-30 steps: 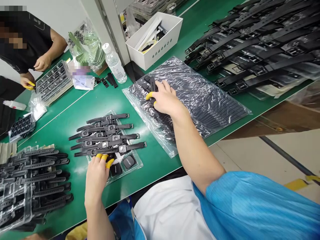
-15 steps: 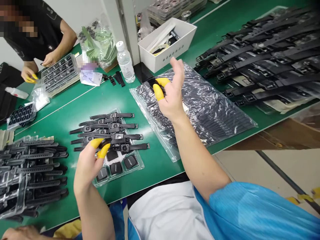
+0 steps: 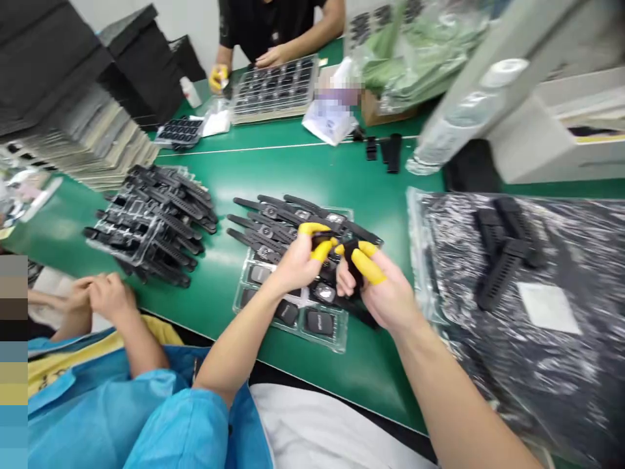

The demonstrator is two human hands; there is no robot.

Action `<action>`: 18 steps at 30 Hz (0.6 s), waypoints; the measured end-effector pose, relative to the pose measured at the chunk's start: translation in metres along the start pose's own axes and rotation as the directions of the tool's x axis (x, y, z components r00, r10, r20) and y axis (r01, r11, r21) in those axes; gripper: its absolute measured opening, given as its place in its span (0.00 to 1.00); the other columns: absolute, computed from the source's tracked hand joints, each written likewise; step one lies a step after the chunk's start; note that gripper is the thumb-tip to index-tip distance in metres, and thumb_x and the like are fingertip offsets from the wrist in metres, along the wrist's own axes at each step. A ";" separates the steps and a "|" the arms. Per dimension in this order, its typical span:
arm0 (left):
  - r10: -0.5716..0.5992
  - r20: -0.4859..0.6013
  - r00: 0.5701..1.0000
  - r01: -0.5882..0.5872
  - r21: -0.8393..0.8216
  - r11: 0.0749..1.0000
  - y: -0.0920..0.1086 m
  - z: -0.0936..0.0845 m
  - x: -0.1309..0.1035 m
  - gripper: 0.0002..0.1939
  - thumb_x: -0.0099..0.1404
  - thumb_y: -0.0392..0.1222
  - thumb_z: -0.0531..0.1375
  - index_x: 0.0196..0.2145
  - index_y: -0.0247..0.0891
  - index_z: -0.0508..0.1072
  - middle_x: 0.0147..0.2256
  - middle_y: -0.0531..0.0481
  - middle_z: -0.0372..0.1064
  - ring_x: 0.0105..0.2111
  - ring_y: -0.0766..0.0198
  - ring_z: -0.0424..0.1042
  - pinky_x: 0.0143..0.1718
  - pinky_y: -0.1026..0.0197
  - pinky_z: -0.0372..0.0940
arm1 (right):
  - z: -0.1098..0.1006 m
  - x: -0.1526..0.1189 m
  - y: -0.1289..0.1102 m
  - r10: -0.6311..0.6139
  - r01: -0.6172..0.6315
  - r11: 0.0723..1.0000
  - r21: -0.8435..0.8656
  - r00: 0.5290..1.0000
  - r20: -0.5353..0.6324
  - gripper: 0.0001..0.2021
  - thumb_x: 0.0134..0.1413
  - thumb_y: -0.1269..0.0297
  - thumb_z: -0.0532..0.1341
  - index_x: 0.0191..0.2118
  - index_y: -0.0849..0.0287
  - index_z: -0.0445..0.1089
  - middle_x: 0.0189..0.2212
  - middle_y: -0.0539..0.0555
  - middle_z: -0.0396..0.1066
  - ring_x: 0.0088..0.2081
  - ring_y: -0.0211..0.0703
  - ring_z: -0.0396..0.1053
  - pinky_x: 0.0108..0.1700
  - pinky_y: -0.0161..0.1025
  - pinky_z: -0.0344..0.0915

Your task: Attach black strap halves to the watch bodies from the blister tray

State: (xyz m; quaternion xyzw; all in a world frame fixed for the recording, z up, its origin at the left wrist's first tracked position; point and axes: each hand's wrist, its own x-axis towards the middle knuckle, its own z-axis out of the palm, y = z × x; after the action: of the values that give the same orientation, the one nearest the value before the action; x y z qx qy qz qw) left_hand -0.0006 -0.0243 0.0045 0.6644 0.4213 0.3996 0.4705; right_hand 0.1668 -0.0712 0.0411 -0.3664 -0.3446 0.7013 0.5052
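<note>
My left hand (image 3: 295,266), with yellow finger cots on its thumb and finger, pinches a small dark watch body (image 3: 320,238). My right hand (image 3: 393,296), also in yellow cots, grips a black watch strap (image 3: 352,260). Both hands meet over a clear plastic tray (image 3: 340,345), the strap's end close to the watch body; blur hides whether they touch. Across the tray's far part lie several watches with black straps (image 3: 288,212). Square black watch bodies (image 3: 319,322) sit in its near compartments.
A plastic bag of straps (image 3: 459,260) lies right, with loose straps (image 3: 502,251) and a white paper (image 3: 547,307) on top. Behind stand a bottle (image 3: 459,124) and white box (image 3: 541,143). Stacked strapped watches (image 3: 156,221) and a co-worker's hands (image 3: 105,299) are left; another person's tray (image 3: 273,91) is opposite.
The view has swung left. My right hand has come from above the bag of straps over to my left hand, bringing the strap. My left hand still holds the watch body.
</note>
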 end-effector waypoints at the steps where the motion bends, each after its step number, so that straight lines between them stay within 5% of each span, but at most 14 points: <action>1: 0.018 0.016 1.000 -0.019 0.041 0.999 -0.001 -0.001 -0.001 0.16 0.75 0.40 0.54 0.58 0.37 0.61 0.52 0.38 0.72 0.50 0.57 0.76 0.54 0.53 0.73 | 0.000 0.001 0.005 0.025 -0.025 1.000 -0.016 1.000 0.015 0.19 0.57 0.44 0.71 0.35 0.52 0.67 0.18 0.44 0.62 0.21 0.38 0.59 0.26 0.37 0.64; 8: 0.094 0.243 0.966 -0.169 0.312 0.935 0.009 -0.007 -0.008 0.31 0.64 0.28 0.49 0.64 0.34 0.66 0.62 0.38 0.67 0.65 0.53 0.66 0.69 0.49 0.62 | -0.012 0.002 0.015 0.183 -0.169 0.975 -0.146 0.979 0.086 0.19 0.60 0.46 0.69 0.27 0.52 0.69 0.16 0.49 0.60 0.19 0.42 0.57 0.22 0.42 0.59; 18: 0.100 0.260 0.960 -0.185 0.326 0.927 0.017 -0.009 -0.008 0.30 0.68 0.28 0.48 0.65 0.32 0.67 0.62 0.37 0.68 0.67 0.55 0.64 0.70 0.51 0.62 | -0.014 0.002 0.012 0.119 -0.101 0.983 -0.150 0.986 0.114 0.19 0.64 0.50 0.63 0.22 0.47 0.67 0.14 0.50 0.50 0.16 0.42 0.46 0.17 0.44 0.42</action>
State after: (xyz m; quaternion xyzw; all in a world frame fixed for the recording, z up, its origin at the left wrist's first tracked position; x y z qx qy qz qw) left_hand -0.0083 -0.0329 0.0220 0.8092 0.3756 0.2694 0.3627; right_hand 0.1726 -0.0703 0.0239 -0.3768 -0.4036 0.7226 0.4159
